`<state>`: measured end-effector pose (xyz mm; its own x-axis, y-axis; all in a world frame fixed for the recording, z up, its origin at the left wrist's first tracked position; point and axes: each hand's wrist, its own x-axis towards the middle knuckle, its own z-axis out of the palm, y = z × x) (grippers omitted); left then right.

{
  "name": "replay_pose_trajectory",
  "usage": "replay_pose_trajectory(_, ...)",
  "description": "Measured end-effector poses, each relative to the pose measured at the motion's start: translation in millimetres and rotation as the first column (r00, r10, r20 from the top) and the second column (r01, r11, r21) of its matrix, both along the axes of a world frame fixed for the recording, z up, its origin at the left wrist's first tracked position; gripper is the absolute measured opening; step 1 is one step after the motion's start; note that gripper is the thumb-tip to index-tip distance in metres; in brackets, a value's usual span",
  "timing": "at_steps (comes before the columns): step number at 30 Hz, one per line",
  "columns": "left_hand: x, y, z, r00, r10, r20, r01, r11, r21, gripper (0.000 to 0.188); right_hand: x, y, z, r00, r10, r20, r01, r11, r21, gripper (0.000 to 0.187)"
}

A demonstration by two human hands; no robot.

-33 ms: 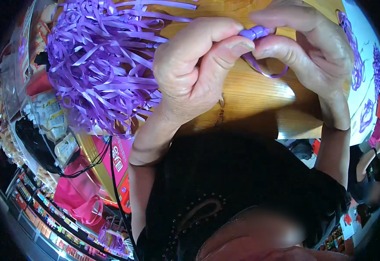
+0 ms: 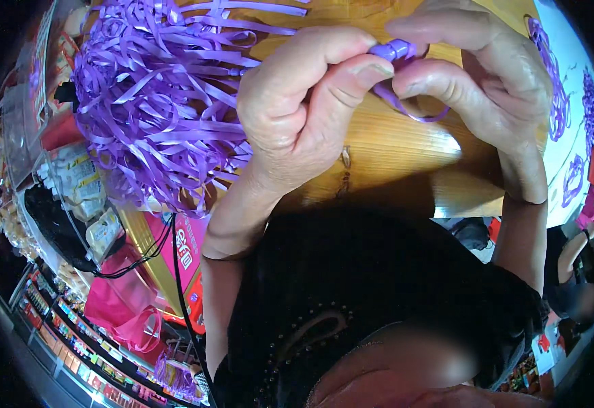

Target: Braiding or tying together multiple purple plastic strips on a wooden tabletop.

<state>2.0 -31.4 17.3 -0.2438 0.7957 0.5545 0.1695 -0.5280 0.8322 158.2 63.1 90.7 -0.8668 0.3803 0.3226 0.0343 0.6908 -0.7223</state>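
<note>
A small knotted piece of shiny purple ribbon [image 2: 393, 49] is held up over the wooden table, between my hands. My left hand [image 2: 303, 95] pinches its left end between thumb and forefinger. Around its right end curl the fingers of my right hand [image 2: 484, 68], with the thumb just below; exactly where they grip is partly hidden. From the knot a ribbon loop [image 2: 422, 117] hangs beneath the fingertips. Left of my left hand lies a large heap of curly purple ribbons [image 2: 161, 102], some strands reaching toward it.
The wooden table [image 2: 385, 153] lies under my hands. On a white surface [image 2: 562, 173] at the right are more purple ribbon bundles [image 2: 552, 75]. Clear plastic containers [image 2: 72, 183], a pink bag [image 2: 123, 299] and a black cable [image 2: 188, 292] are on the left. Another person's arm [image 2: 572, 255] shows far right.
Both hands and the knotted ribbon have shifted very slightly to the left. My right thumb sits a little lower, farther from the knot.
</note>
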Motion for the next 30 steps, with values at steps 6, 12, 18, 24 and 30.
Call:
replay_pose_trajectory(6, 3, 0, 4, 0.978, -0.031, 0.205, 0.047, 0.996, -0.075, 0.014, 0, 4, -12, 0.994, -0.009, -0.105, 0.017, 0.996, 0.083, 0.039)
replay_pose_trajectory(12, 1, 6, 0, 0.999, 0.044, -0.006, -0.044, 0.997, 0.06, 0.014, -4, -5, -12, 0.983, -0.124, -0.134, 0.131, 0.991, 0.039, 0.031)
replay_pose_trajectory(18, -1, 9, 1, 0.979, 0.133, -0.152, -0.117, 0.986, 0.115, 0.015, -8, -6, 30, 0.909, -0.296, 0.293, 0.325, 0.944, -0.054, 0.026)
replay_pose_trajectory(24, -6, 4, 5, 0.958, 0.145, -0.247, -0.129, 0.988, 0.082, 0.016, -9, -2, 30, 0.919, -0.247, 0.307, 0.271, 0.962, -0.036, 0.024)
replay_pose_trajectory(30, -6, 8, 1, 0.968, 0.112, -0.226, -0.102, 0.993, 0.058, 0.015, -13, 0, 29, 0.919, -0.248, 0.306, 0.265, 0.964, -0.017, 0.024)
